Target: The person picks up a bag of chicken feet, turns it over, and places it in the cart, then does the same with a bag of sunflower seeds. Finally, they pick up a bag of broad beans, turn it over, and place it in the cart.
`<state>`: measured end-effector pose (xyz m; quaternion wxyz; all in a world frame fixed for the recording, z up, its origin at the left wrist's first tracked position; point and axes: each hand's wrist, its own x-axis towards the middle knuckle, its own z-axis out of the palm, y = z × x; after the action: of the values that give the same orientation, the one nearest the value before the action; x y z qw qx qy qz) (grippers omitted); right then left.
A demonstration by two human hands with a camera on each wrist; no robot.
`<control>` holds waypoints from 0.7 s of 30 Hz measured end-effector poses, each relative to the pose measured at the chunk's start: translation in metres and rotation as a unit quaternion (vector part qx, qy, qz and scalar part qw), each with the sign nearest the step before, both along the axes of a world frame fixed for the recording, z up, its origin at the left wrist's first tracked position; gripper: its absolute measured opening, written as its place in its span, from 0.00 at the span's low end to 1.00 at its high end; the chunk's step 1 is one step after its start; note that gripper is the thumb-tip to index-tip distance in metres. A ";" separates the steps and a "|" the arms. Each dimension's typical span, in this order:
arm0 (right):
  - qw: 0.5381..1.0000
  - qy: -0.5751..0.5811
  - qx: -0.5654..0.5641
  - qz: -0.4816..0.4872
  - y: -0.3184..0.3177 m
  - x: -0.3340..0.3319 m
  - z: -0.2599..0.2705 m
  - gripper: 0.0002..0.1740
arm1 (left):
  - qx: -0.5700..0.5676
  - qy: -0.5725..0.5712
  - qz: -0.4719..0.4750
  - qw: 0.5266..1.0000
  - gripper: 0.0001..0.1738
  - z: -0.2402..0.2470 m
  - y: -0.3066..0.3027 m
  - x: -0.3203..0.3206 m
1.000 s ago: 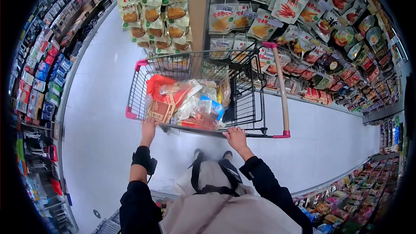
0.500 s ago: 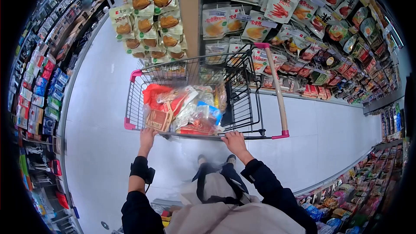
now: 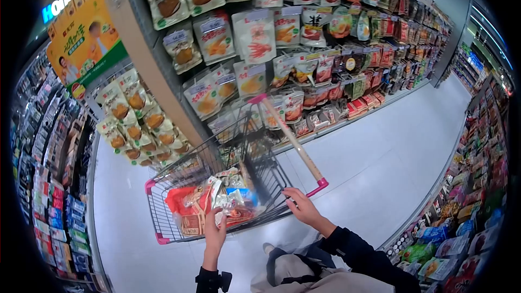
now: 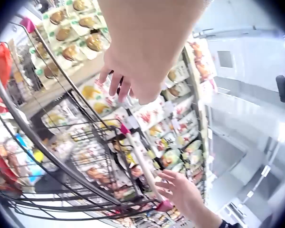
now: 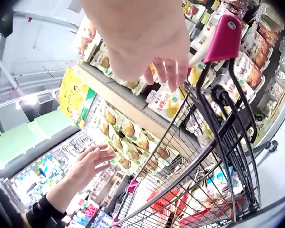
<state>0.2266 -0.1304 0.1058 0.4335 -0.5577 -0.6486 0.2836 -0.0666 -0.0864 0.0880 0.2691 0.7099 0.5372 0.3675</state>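
A wire shopping cart (image 3: 148,186) with pink corners stands in front of the person, its tan handle (image 3: 293,144) to the right. Inside lie a red bag (image 3: 178,199), a brown printed box (image 3: 191,223), a blue pack (image 3: 239,195) and clear and silvery food packs. The left hand (image 3: 215,234) is raised by the cart's near side, overlapping the packs in the head view; from the right wrist its fingers look loosely extended with nothing held. The right hand (image 3: 305,209) hovers by the near rim towards the handle end, fingers spread and slightly bent, holding nothing.
Vacuum-packed foods (image 3: 255,35) hang in rows on the shelf beyond the cart. Packs of brown food (image 3: 135,100) hang on an end display beneath a yellow sign (image 3: 84,32). Shelves of packaged goods (image 3: 434,244) line the right; pale floor (image 3: 369,152) runs between.
Both hands have let go of the cart's near rim and lifted. The head view has tilted up and turned, so the cart appears slanted and lower, with more shelf and the yellow sign showing.
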 end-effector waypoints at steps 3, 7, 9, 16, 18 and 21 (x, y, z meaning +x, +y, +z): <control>0.999 0.030 0.013 -0.016 -0.014 0.033 0.008 0.14 | -0.030 -0.057 -0.059 0.996 0.15 0.037 -0.009 0.078; 0.998 0.043 0.035 -0.033 -0.041 0.090 0.003 0.14 | 0.013 -0.040 -0.135 0.990 0.15 0.050 -0.029 0.162; 0.995 0.095 0.019 -0.038 -0.056 0.123 0.011 0.14 | 0.055 -0.014 -0.168 0.984 0.15 0.061 -0.040 0.206; 0.991 0.099 -0.012 -0.091 -0.111 0.245 -0.007 0.14 | 0.097 0.000 -0.204 0.974 0.15 0.063 -0.077 0.330; 0.988 0.103 -0.036 -0.110 -0.125 0.274 -0.007 0.14 | 0.102 0.005 -0.218 0.971 0.15 0.061 -0.082 0.359; 0.984 0.109 -0.056 -0.132 -0.143 0.307 -0.003 0.14 | 0.105 0.004 -0.228 0.968 0.15 0.066 -0.087 0.394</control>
<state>0.5336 -0.2733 0.1032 0.5029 -0.6274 -0.5018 0.3188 0.3278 -0.1730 0.1544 0.2675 0.8395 0.3206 0.3478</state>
